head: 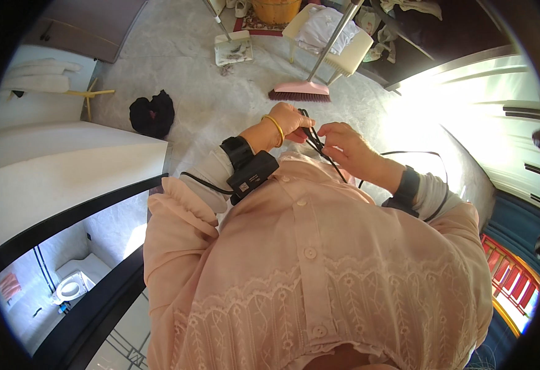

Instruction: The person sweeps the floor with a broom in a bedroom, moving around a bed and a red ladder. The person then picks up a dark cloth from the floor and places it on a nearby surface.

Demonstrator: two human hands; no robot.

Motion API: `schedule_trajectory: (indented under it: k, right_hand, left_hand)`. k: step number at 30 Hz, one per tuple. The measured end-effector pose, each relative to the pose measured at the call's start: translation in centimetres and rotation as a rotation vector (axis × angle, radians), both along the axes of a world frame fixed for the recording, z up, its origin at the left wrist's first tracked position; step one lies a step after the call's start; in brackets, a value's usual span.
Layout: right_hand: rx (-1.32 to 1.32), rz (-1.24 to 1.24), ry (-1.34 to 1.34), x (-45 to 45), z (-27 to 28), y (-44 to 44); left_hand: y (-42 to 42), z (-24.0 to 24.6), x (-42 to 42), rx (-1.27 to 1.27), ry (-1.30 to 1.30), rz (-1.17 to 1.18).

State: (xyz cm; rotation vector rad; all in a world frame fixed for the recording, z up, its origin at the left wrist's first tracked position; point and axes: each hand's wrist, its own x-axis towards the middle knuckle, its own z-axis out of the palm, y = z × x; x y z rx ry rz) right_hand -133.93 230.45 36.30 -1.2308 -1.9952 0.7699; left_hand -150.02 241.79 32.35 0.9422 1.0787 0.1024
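My left hand (289, 121), with a yellow bangle at the wrist, pinches a folded bundle of thin black cord (315, 140) in front of my waist. Just right of the bundle is my right hand (349, 147), its thumb and forefinger apart and their tips close against the cord. Whether they touch it is unclear. One strand runs down from the bundle towards my pink blouse (311, 231). Each forearm wears a black strap; a black box (254, 176) with a cable is by the left one. Another black cable (411, 152) loops beside my right forearm.
A pink broom (300, 88) stands ahead, near a plastic stool (355, 53) bearing white cloth. Beyond lies a dustpan (233, 48) with debris. Black cloth (152, 114) lies on the floor at left, near a white wall (75, 166). Dark furniture (441, 32) stands upper right.
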Motion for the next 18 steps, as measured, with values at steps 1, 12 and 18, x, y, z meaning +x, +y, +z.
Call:
schedule_trajectory:
  k: [1,12,18]
  right_hand:
    - [0.118,-0.015,0.002,-0.3,-0.5,-0.1]
    - [-0.637,-0.132,0.251,0.4,-2.0,-0.4]
    - [-0.905,-0.212,0.531,1.6,-1.9,-0.4]
  left_hand:
    - [0.0,0.0,0.1,0.021,0.016,-0.002]
    - [0.5,0.8,0.3,0.036,0.025,-0.041]
    - [0.5,1.0,0.3,0.051,0.037,-0.05]
